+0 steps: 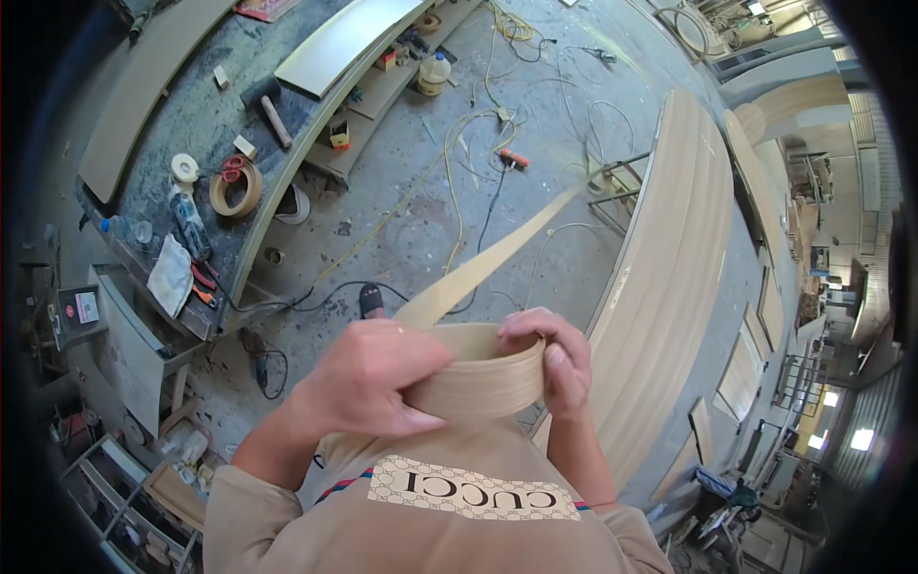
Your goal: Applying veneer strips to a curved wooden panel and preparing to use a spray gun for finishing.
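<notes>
A coil of wood-grain edge banding (483,387) is held in front of my chest between both hands. On its left side, my left hand (368,373) is closed, thumb below and fingers over the rim. My right hand (557,356) grips the opposite side, its fingers curled over the top edge into the coil. A loose tail of the banding (497,251) runs from beside my left hand up and away to the right, narrowing toward a metal stand (617,187). The inside of the coil is partly covered by my fingers.
A long wood-grain panel (669,258) lies on the right. The workbench (239,120) at left carries another banding coil (236,188), red scissors (232,167), a tape roll (185,168) and a white cloth (171,275). Cables (449,172) and a red tool (513,159) lie across the floor.
</notes>
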`<state>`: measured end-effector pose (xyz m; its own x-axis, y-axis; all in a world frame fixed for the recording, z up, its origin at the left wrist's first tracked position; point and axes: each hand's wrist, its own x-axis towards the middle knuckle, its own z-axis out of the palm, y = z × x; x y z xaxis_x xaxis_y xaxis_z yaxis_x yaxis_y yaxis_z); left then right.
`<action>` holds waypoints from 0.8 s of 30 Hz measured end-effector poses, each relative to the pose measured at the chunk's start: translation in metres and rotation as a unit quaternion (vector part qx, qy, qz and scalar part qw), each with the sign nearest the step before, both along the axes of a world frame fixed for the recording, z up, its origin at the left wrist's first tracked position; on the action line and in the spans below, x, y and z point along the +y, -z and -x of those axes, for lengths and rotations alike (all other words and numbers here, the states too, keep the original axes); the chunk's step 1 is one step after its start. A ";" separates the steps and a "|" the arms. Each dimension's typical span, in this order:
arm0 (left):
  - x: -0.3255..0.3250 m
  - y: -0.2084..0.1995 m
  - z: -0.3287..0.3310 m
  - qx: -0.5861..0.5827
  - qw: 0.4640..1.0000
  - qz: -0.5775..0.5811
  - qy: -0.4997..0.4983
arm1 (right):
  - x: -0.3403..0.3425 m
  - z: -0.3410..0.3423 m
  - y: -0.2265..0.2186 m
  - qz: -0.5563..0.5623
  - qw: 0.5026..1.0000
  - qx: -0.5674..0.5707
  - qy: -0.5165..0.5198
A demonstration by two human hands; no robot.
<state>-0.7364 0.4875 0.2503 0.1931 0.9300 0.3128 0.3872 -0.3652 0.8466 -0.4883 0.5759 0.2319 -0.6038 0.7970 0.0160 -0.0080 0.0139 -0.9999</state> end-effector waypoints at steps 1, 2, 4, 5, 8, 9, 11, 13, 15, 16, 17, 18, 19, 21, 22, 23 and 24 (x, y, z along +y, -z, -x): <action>-0.003 -0.008 0.001 0.043 0.998 0.045 0.013 | 0.000 0.007 -0.004 -0.036 0.998 -0.017 -0.042; -0.003 -0.012 0.001 0.063 0.996 0.059 0.016 | -0.001 0.013 -0.008 -0.080 0.990 -0.096 -0.063; -0.004 -0.015 0.007 0.024 0.998 0.055 -0.019 | -0.009 0.023 -0.021 -0.060 0.988 -0.130 -0.053; -0.005 -0.013 0.010 0.004 0.998 0.053 -0.038 | -0.013 0.028 -0.027 -0.047 0.985 -0.159 -0.056; 0.004 0.010 0.035 -0.090 0.995 -0.031 0.020 | -0.014 0.036 -0.032 -0.034 0.997 0.052 -0.036; 0.007 0.019 0.036 -0.138 0.988 -0.059 0.031 | -0.014 0.037 -0.030 -0.003 0.989 0.144 -0.030; 0.013 0.037 0.030 -0.238 0.965 -0.097 0.050 | -0.009 0.035 -0.022 0.049 0.966 0.250 -0.051; 0.014 0.049 0.022 -0.274 0.954 -0.089 0.081 | -0.001 0.033 -0.007 0.065 0.933 0.342 -0.093; 0.010 0.051 0.018 -0.267 0.959 -0.057 0.081 | 0.002 0.025 0.000 0.034 0.962 0.267 -0.053; 0.006 0.048 0.018 -0.243 0.968 -0.026 0.063 | 0.003 0.021 0.001 -0.008 0.978 0.204 -0.026; 0.003 0.043 0.017 -0.231 0.972 -0.021 0.035 | 0.004 0.017 0.000 -0.036 0.990 0.138 0.010; 0.001 0.038 0.014 -0.169 0.985 0.032 0.024 | 0.000 0.012 -0.005 -0.026 0.995 0.091 0.043; -0.002 0.031 0.008 -0.117 0.991 0.059 0.004 | -0.001 0.010 -0.009 -0.077 0.996 0.017 0.035; -0.003 0.019 -0.008 -0.055 0.996 0.068 -0.032 | -0.004 0.010 -0.017 -0.195 0.979 -0.067 0.003; 0.000 0.015 -0.019 -0.048 0.997 0.051 -0.043 | -0.005 0.010 -0.023 -0.239 0.965 -0.103 -0.036; 0.000 0.011 -0.027 -0.041 0.997 0.033 -0.054 | -0.006 0.012 -0.024 -0.275 0.953 -0.111 -0.056; -0.001 0.008 -0.032 -0.037 0.997 0.040 -0.049 | -0.006 0.012 -0.027 -0.311 0.940 -0.120 -0.068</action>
